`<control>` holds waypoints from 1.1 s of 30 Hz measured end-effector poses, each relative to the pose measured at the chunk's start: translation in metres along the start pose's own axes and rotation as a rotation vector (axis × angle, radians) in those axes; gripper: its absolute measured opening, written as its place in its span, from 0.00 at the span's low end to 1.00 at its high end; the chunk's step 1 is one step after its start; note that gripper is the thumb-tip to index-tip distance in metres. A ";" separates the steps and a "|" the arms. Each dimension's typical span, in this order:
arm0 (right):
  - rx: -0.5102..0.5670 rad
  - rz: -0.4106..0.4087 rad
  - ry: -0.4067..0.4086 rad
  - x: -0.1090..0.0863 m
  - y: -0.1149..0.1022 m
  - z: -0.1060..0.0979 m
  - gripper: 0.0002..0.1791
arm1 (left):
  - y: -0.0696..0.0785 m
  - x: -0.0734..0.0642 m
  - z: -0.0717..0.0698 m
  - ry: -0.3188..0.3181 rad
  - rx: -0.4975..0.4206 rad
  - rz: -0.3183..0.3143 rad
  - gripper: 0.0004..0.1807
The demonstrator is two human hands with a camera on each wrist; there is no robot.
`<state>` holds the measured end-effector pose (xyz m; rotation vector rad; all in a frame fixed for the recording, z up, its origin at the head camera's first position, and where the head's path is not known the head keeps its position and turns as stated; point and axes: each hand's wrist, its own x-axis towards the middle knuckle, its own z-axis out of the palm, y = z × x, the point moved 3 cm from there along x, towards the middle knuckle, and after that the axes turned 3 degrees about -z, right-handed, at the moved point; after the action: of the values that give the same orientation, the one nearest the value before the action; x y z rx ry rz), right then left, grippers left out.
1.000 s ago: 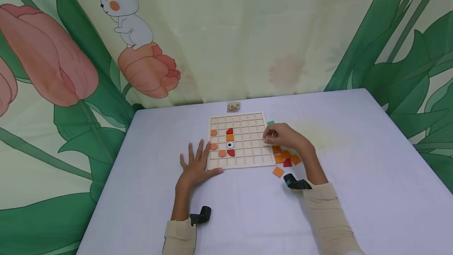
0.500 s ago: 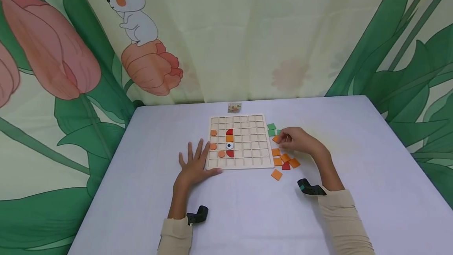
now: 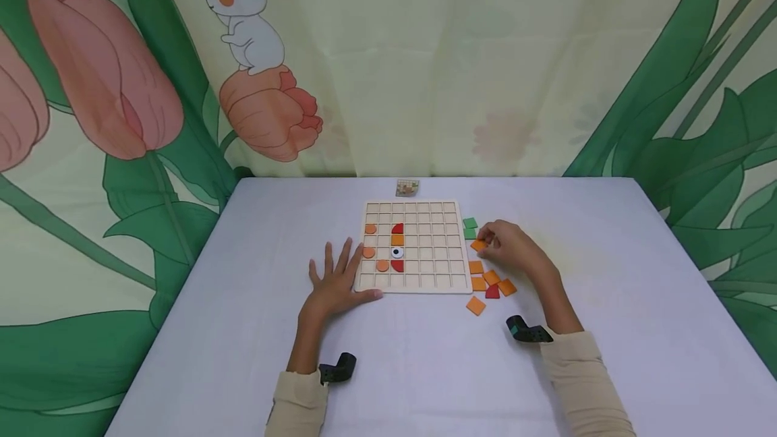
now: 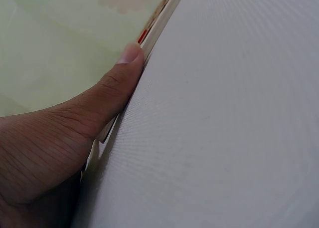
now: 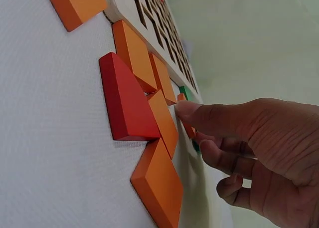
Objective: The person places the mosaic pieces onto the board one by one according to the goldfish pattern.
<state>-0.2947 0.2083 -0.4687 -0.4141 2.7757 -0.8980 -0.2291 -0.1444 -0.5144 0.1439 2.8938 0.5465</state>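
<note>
Left hand (image 3: 332,286), spread wide, grasping nothing, rests against the near-left corner of the gridded board (image 3: 429,252) | Board lies between both hands | Square orange tile (image 3: 478,245) just off its right edge | Nearer right hand (image 3: 511,247), fingers curled, pinches that tile

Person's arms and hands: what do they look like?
The left sleeve and right sleeve are beige; the left hand and right hand are bare. The left wrist camera and right wrist camera are black and bent, the right with a teal patch.
</note>
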 end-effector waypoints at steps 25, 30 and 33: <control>-0.021 -0.024 0.000 -0.001 0.006 0.005 0.12 | 0.007 -0.004 -0.006 -0.008 -0.009 -0.004 0.61; -0.009 -0.024 -0.017 0.001 0.006 0.007 0.14 | 0.004 -0.005 -0.005 0.003 -0.016 -0.007 0.61; -0.007 -0.030 -0.023 0.002 0.005 0.006 0.14 | 0.003 -0.005 -0.006 0.006 -0.019 -0.004 0.61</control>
<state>-0.2958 0.2084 -0.4773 -0.4649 2.7592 -0.8848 -0.2255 -0.1445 -0.5067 0.1331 2.8933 0.5753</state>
